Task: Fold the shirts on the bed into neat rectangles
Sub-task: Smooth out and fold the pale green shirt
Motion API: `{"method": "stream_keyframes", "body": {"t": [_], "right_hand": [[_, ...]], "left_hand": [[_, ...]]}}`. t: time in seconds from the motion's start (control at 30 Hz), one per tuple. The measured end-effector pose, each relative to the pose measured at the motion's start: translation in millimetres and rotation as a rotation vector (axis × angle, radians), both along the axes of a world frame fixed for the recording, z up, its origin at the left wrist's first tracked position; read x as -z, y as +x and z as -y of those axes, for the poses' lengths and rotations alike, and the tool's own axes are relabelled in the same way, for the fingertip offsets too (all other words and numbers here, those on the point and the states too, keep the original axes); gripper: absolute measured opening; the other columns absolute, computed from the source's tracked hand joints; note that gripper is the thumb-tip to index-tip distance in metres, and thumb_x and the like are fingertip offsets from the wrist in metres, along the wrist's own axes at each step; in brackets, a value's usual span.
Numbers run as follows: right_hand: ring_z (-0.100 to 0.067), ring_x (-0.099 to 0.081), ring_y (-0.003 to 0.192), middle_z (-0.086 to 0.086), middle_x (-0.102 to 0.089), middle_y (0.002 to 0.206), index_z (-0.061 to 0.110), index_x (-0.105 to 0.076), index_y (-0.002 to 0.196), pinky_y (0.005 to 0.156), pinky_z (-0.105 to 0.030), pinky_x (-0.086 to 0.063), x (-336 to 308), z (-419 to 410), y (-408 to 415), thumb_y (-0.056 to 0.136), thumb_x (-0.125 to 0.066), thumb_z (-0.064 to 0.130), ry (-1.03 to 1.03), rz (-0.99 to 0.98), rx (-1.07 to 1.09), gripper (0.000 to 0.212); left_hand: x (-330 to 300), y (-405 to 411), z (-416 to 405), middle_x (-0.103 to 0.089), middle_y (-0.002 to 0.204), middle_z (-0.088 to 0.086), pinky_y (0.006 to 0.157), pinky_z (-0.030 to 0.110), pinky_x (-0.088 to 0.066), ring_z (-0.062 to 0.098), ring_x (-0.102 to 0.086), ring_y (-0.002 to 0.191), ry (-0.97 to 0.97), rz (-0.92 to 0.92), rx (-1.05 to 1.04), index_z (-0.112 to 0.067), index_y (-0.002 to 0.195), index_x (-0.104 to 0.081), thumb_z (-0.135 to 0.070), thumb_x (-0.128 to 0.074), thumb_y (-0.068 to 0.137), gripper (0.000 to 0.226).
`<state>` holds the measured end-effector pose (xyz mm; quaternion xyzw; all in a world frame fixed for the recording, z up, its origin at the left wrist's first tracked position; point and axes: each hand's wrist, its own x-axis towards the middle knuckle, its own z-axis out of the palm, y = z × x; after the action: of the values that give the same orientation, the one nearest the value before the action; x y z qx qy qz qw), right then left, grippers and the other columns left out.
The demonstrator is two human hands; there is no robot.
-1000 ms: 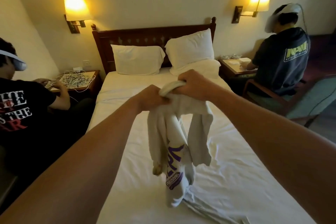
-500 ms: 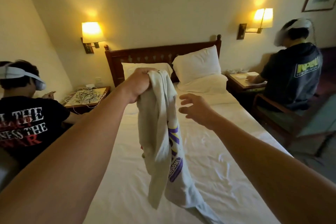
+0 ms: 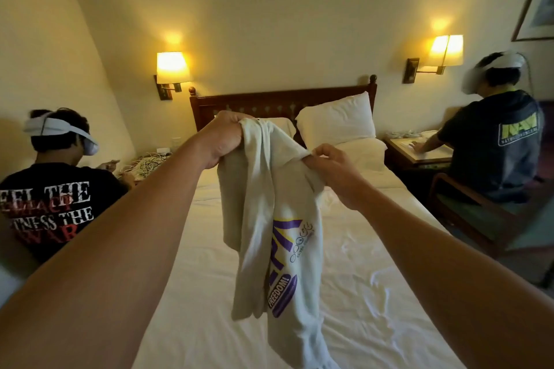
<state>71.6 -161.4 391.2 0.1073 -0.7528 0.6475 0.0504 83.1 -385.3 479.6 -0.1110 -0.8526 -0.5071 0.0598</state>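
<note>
**Fingers pinching a hanging shirt above the bed**

Fingers (image 3: 223, 141) of the left hand (image 3: 221, 138) are curling tightly round a bunched upper edge of the pale grey cotton T-shirt with a purple printed logo (image 3: 269, 219), gathering the cloth into a fist. Fingers (image 3: 322, 156) of the right hand (image 3: 332, 168) are pinching a small peak of the same shirt between thumb and fingertips, a little lower and to the right of the left fist. Both hands are holding cloth; neither is spread.

Between the two grips the fabric is sagging in a short slack span, and below them the shirt is hanging in a crumpled column, its long axis running nearly straight down, with the logo twisted to face right. Its lower end is dropping out of the bottom of the view, so whether it is touching the mattress cannot be told.

Under the shirt the white-sheeted bed with a dark wooden headboard (image 3: 374, 293) is lying open, two white pillows (image 3: 338, 120) at its far end. By my reading, the shirt is being shaken out for spreading: the grips are sitting close together, so the hands need to slide apart along the top edge until the garment is hanging flat, then lower it forward onto the sheet. The left hand is higher and is bearing most of the weight.

Two seated people wearing headsets are working at either bedside.
</note>
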Motion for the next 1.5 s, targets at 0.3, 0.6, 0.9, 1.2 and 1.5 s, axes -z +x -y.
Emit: {"method": "stream_keyframes", "body": {"t": [0.3, 0.6, 0.9, 1.2, 1.5], "right_hand": [[-0.015, -0.049, 0.069, -0.002, -0.056, 0.07, 0.006, -0.064, 0.072, 0.067, -0.031, -0.039, 68.2, -27.4, 5.6, 0.099, -0.061, 0.022, 0.421, 0.064, 0.035, 0.032], [-0.014, -0.047, 0.064, -0.006, -0.054, 0.07, 0.012, -0.056, 0.076, 0.063, -0.029, -0.041, 1.4, -10.5, 10.6, 0.095, -0.067, 0.025, 0.524, -0.295, 0.103, 0.025], [-0.022, -0.051, 0.068, -0.003, -0.057, 0.072, 0.024, -0.049, 0.07, 0.064, -0.041, -0.048, -31.4, 11.0, 11.2, 0.081, -0.078, 0.03, 0.771, -0.45, 0.126, 0.031], [-0.021, -0.06, 0.071, -0.004, -0.064, 0.073, 0.013, -0.067, 0.076, 0.068, -0.037, -0.054, -24.1, -27.6, 35.3, 0.091, -0.059, 0.019, 0.893, -0.392, 0.175, 0.018], [-0.022, -0.054, 0.079, -0.003, -0.057, 0.085, 0.01, -0.06, 0.081, 0.069, -0.034, -0.05, 42.7, -54.6, 30.8, 0.082, -0.056, 0.003, 0.989, -0.278, 0.196, 0.008]], "left_hand": [[24.4, 0.8, 12.9, -0.072, 0.097, 0.002, 0.081, 0.034, -0.051, 0.023, -0.063, 0.099, 0.0, 0.06, -0.007, -0.027, 0.091, -0.077, -0.02, -0.055, 0.103, 0.026], [58.0, -12.1, 49.3, -0.067, 0.118, 0.004, 0.089, 0.04, -0.056, 0.022, -0.064, 0.106, -0.897, 0.511, 0.081, -0.027, 0.119, -0.07, -0.027, -0.078, 0.085, 0.035], [96.4, 11.4, -46.7, -0.063, 0.091, -0.004, 0.069, 0.034, -0.046, 0.02, -0.061, 0.086, -0.26, 0.091, -0.082, -0.022, 0.098, -0.058, -0.057, -0.083, 0.072, 0.05], [126.0, 20.8, -68.0, -0.064, 0.085, 0.001, 0.064, 0.034, -0.046, 0.025, -0.057, 0.08, -0.341, -0.087, -0.258, -0.021, 0.084, -0.065, -0.02, -0.059, 0.087, 0.007], [94.4, 21.0, -60.8, -0.049, 0.075, 0.006, 0.063, 0.033, -0.031, 0.018, -0.043, 0.073, -0.072, 0.091, -0.13, -0.009, 0.072, -0.055, -0.013, -0.049, 0.097, 0.026]]}}
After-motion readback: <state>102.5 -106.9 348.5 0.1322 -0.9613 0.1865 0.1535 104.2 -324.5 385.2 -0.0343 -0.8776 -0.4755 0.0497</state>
